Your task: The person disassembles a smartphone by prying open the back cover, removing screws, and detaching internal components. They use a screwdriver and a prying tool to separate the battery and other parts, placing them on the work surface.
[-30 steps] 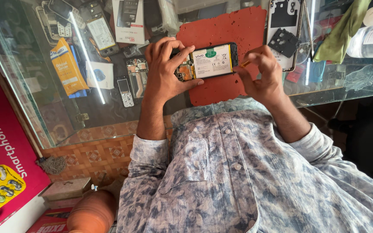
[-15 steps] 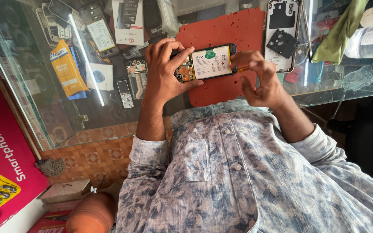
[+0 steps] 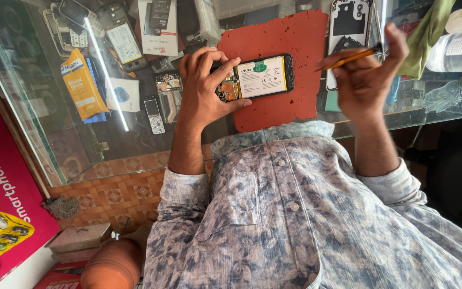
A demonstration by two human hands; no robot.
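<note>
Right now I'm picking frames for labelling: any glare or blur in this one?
Head view: a bright streak of glare crosses the glass counter; right hand and its tool are slightly motion-blurred; left hand and opened phone are sharp.

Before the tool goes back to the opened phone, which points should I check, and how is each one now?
1. Opened phone lies on the red mat: ok.
2. Left hand steadies the phone at its circuit-board end: ok.
3. Right hand grips the yellow-handled tool: ok.
4. Tool tip sits clear of the phone: ok.
5. Kind of tool tip: cannot tell.
6. White back cover lies apart from the phone: ok.
</note>
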